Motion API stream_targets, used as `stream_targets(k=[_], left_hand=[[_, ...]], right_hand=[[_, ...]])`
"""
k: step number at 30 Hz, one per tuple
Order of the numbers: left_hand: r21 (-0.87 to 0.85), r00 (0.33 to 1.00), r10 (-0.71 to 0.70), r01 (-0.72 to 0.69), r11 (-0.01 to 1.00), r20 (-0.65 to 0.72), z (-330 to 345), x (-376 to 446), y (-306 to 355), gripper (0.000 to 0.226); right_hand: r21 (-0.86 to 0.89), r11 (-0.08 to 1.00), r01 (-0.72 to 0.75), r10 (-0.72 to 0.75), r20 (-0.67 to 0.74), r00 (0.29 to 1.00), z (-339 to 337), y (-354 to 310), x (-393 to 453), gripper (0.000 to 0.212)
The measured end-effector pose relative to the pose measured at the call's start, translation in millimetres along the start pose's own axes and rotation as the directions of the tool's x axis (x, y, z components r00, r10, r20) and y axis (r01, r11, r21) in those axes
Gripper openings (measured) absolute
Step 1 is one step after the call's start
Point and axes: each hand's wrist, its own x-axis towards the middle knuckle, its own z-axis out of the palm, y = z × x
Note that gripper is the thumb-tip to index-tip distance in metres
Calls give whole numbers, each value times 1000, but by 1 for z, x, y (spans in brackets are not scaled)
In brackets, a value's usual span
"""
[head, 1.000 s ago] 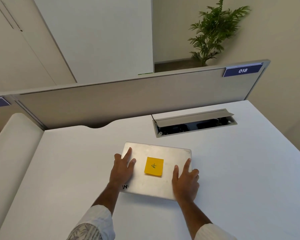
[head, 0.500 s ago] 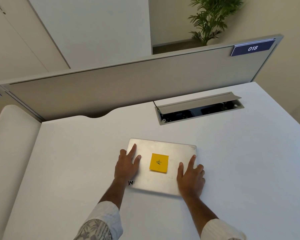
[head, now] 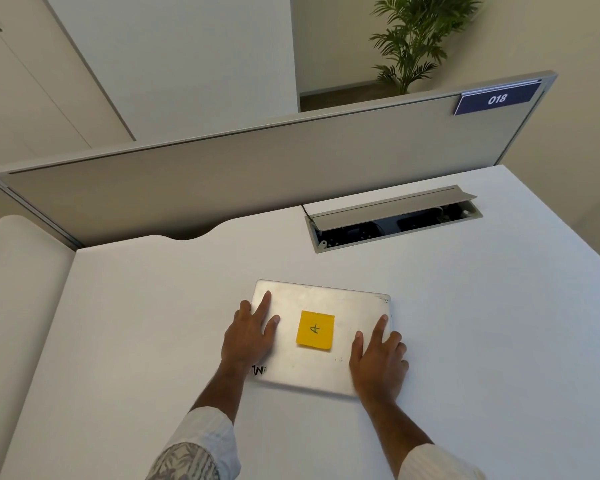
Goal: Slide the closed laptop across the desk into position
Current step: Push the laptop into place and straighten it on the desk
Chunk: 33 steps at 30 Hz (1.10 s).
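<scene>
While both palms are pressed flat with fingers spread on its lid, the closed silver laptop (head: 321,336) at lower centre has barely shifted since a second ago; left hand (head: 248,336) and right hand (head: 378,362) grasp nothing, so the slide seems nearly finished.

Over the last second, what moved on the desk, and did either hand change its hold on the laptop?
The laptop has crept slightly away from the person, toward the open cable hatch. Left hand and right hand stay pressed flat on its lid, neither taking hold nor letting go. The yellow sticky note remains stuck mid-lid.
</scene>
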Motion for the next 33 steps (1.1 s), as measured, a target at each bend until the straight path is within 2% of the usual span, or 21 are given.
stream_targets(k=[12,19,25,30,33], left_hand=[[90,1000,9,-8,996,-16,3,-4,0,62],[210,996,64,-48,977,-69,9,-3,-4,69],[223,994,77,-59,973,-74,12,-3,-6,65],[223,994,33,-9,975,-106,12,-6,3,69],[159,991,-87,102,982,-100,11,-10,16,72]], right_hand=[[-37,999,-3,4,20,1000,0,-2,-2,68],[-66,998,-8,10,33,999,-1,-4,-3,68],[-68,998,-10,12,31,999,-1,-4,-4,68],[-86,996,-11,14,34,999,-2,-4,-3,69],[-89,996,-12,14,25,1000,-3,-5,-4,69]])
